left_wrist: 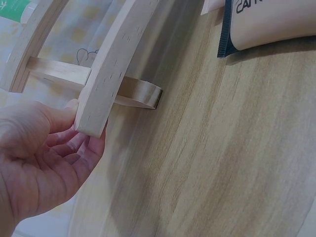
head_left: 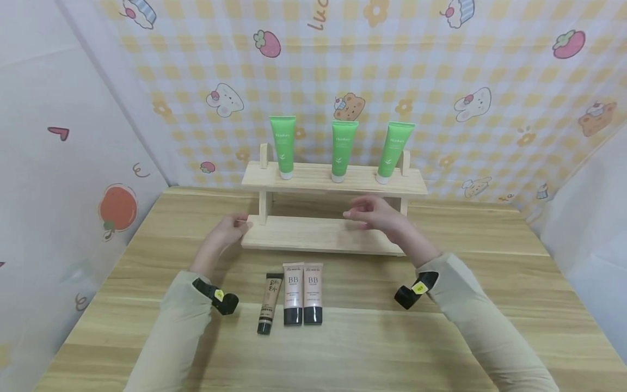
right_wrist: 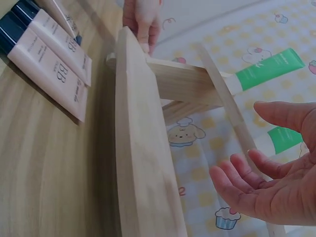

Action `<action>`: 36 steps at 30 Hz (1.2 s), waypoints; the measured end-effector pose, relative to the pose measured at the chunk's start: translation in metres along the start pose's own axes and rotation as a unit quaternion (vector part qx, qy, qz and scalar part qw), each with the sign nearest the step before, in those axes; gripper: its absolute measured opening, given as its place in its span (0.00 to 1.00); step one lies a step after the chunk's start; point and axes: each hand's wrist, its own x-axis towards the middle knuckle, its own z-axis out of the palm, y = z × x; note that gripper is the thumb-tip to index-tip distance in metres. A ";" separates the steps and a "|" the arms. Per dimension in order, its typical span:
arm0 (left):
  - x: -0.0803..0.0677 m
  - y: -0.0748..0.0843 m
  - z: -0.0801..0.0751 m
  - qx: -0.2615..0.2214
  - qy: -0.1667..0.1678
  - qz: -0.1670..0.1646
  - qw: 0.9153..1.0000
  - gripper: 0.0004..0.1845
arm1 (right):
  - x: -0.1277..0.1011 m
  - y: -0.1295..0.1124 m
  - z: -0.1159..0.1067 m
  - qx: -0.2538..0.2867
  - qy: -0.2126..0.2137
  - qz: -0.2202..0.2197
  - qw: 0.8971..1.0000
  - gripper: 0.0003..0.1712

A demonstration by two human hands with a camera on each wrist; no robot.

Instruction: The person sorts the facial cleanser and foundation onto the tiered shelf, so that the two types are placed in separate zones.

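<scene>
While the left hand (head_left: 226,228) pinches the shelf (head_left: 323,234), the right hand (head_left: 377,215) hovers released.

Three green squeeze tubes with white caps (head_left: 337,151) stood upright in a row. Down on the light wooden table (head_left: 441,337) lay two beige BB cream tubes with black caps (head_left: 302,293), side by side, a slimmer tan tube (head_left: 268,302) just beside them. A yellow checked cartoon backdrop (head_left: 441,65) hung behind.

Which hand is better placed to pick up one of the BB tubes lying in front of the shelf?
Probably the right hand: it hovers open and free over the lower shelf. The left hand is pinching that shelf's left end. The BB tubes lie between both arms, about equally near.
</scene>
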 end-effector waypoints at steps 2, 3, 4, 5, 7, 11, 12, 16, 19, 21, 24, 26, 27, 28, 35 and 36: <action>-0.001 0.001 0.000 -0.002 0.000 -0.004 1.000 0.28 | 0.000 0.001 0.003 -0.004 -0.005 -0.001 1.000 0.32; -0.001 0.001 0.000 -0.003 0.000 -0.006 1.000 0.28 | 0.000 0.002 0.004 -0.005 -0.007 0.000 1.000 0.32; -0.001 0.001 0.000 -0.002 -0.001 -0.006 1.000 0.28 | 0.000 0.002 0.006 -0.007 -0.011 0.000 1.000 0.32; -0.001 0.002 0.000 -0.002 -0.001 -0.007 1.000 0.28 | 0.000 0.003 0.008 -0.008 -0.016 0.000 1.000 0.32; -0.001 0.002 0.000 -0.004 -0.002 -0.010 1.000 0.28 | 0.000 0.003 0.011 -0.016 -0.026 -0.002 1.000 0.32; -0.001 0.002 0.000 -0.002 -0.002 -0.010 1.000 0.28 | 0.000 0.005 0.016 -0.025 -0.038 -0.002 0.999 0.31; -0.001 0.002 0.000 -0.002 -0.002 -0.009 1.000 0.28 | 0.000 0.006 0.017 -0.027 -0.040 -0.001 0.999 0.31; -0.001 0.001 0.000 0.000 -0.001 0.000 1.000 0.28 | 0.000 0.009 0.022 -0.032 -0.053 0.003 0.998 0.30; -0.001 0.000 0.000 -0.003 -0.001 0.001 1.000 0.27 | 0.000 0.013 0.027 -0.043 -0.067 0.003 0.997 0.29; -0.001 -0.001 0.000 0.000 -0.002 0.002 1.000 0.27 | -0.001 0.015 0.031 -0.058 -0.076 0.002 0.995 0.29; -0.001 -0.001 0.000 -0.001 -0.004 0.002 1.000 0.28 | -0.002 0.018 0.038 -0.076 -0.090 -0.003 0.993 0.28; -0.001 -0.001 0.000 -0.001 -0.004 0.002 1.000 0.27 | -0.002 0.020 0.042 -0.078 -0.098 -0.005 0.992 0.28; -0.001 -0.001 0.000 -0.002 -0.004 0.002 1.000 0.27 | -0.002 0.021 0.044 -0.080 -0.103 -0.005 0.991 0.28; -0.002 -0.001 -0.001 -0.002 -0.004 0.002 1.000 0.27 | -0.002 0.022 0.046 -0.082 -0.108 -0.005 0.991 0.28; -0.003 0.001 -0.001 -0.006 -0.005 -0.003 1.000 0.28 | -0.006 0.033 0.058 -0.091 -0.125 0.013 0.988 0.28; -0.003 0.001 -0.001 -0.007 -0.006 -0.003 1.000 0.28 | -0.006 0.034 0.059 -0.091 -0.127 0.013 0.988 0.28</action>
